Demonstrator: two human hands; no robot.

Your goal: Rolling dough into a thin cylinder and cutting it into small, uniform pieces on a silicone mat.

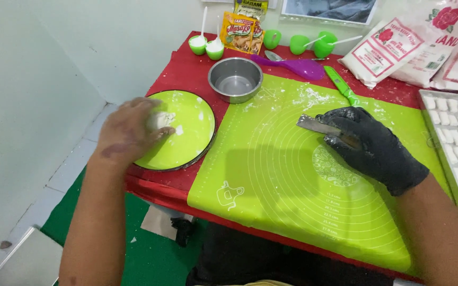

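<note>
Left hand (128,132) grabbing dough lump (161,119) off green plate (186,145) at table's left edge, gloved right hand (369,145) gripping scraper (316,125), tray (425,100) partly filled.

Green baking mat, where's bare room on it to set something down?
The green silicone baking mat is bare across its centre and near edge, between the round green plate under the bare left hand and the black-gloved right hand holding a metal blade. The back is crowded: steel bowl, purple spoon, green cups.
</note>
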